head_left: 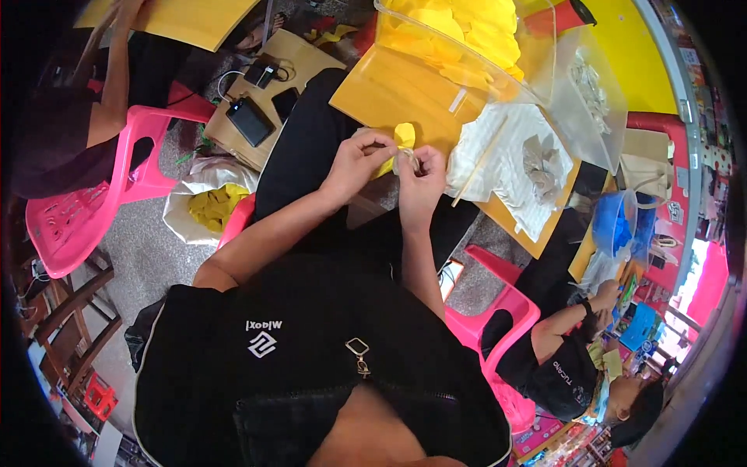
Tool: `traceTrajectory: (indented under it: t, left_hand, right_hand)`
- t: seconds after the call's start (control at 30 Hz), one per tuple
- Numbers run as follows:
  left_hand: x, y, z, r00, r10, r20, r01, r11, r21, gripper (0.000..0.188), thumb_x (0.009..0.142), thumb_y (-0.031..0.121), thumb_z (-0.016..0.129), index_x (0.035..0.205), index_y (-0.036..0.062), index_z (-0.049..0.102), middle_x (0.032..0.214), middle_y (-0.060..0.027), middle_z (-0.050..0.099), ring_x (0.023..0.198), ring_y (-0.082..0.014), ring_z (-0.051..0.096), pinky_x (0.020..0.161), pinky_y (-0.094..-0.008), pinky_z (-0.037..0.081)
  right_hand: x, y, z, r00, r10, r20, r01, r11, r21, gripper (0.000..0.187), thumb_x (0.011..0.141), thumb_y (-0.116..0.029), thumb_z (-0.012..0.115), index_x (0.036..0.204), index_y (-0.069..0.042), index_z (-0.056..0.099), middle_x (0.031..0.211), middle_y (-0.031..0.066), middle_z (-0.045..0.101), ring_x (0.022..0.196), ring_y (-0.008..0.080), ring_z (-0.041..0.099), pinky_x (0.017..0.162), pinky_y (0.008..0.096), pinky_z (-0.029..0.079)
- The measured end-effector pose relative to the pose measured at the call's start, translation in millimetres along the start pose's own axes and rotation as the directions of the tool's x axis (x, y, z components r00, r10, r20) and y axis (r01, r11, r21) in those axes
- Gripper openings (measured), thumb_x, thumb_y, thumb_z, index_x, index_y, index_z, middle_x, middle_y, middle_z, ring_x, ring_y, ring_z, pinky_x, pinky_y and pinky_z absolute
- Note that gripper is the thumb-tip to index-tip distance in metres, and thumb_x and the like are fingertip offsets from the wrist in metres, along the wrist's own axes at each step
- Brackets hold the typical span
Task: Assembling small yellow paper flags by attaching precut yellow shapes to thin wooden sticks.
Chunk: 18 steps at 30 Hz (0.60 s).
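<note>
Both hands up front, meeting at mid-frame over the near edge of the bench (389,87). Left hand (352,167): forearm runs diagonally up and right from a bent elbow, back of hand facing up. Right hand (422,185): forearm near vertical, angled slightly left, knuckles up, fingers curled inward toward the left hand.

Hard to make out: the contact zone. Fingertips cover the base of the yellow petal piece (405,135), and a pale bit at its base is too small to identify. A second bit of yellow shows below the left fingers; can't tell if it's joined. Upper arms are hidden by the black top; the clear bin (467,66) of yellow pieces is cut off at the upper edge.

Fingers: left thumb and forefinger closed to a fine pinch at the left side of the petal piece's base. Right thumb and forefinger also pinched, on its right side. Can't tell exactly which part each one grips.

Petal piece sits between the two hands, rounded end sticking up clear of the fingers. Just right of the hands: white sheet (486,140) on the bench, thin stick (479,159) across it, greyish translucent pieces (542,173) on its right part.
</note>
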State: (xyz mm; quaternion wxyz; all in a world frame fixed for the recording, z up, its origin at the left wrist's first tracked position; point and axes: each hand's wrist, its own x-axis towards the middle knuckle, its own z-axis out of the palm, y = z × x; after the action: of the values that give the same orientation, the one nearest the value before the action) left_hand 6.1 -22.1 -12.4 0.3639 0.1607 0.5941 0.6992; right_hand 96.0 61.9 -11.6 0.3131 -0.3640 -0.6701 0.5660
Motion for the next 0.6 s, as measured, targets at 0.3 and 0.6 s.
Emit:
traceTrajectory:
  t: [0.3,0.6]
  left_hand:
    - [-12,-14,3,0.963,0.266,0.052,-0.270,0.936,0.225,0.009,0.081,0.010,0.065,0.086,0.0029,0.065,0.107,-0.0074,0.052,0.091,-0.0126,0.053,0.076,-0.0240,0.043]
    - [4,11,-2,0.889,-0.328,0.318,0.455,0.697,-0.554,0.021,0.089,0.013,0.057,0.106,-0.0001,0.054,0.098,-0.0058,0.059,0.088,-0.0122,0.060,0.077,-0.0250,0.049]
  right_hand:
    - [8,9,-1,0.998,0.000,-0.065,-0.009,0.992,-0.128,0.014,0.077,-0.002,0.063,0.085,-0.001,0.051,0.077,0.0029,0.051,0.068,0.0105,0.048,0.065,0.0248,0.042]
    - [7,-8,-8,0.992,0.070,0.102,-0.083,0.988,0.132,0.016,0.082,0.000,0.061,0.093,-0.003,0.051,0.081,-0.0002,0.054,0.074,0.0059,0.051,0.068,0.0206,0.043]
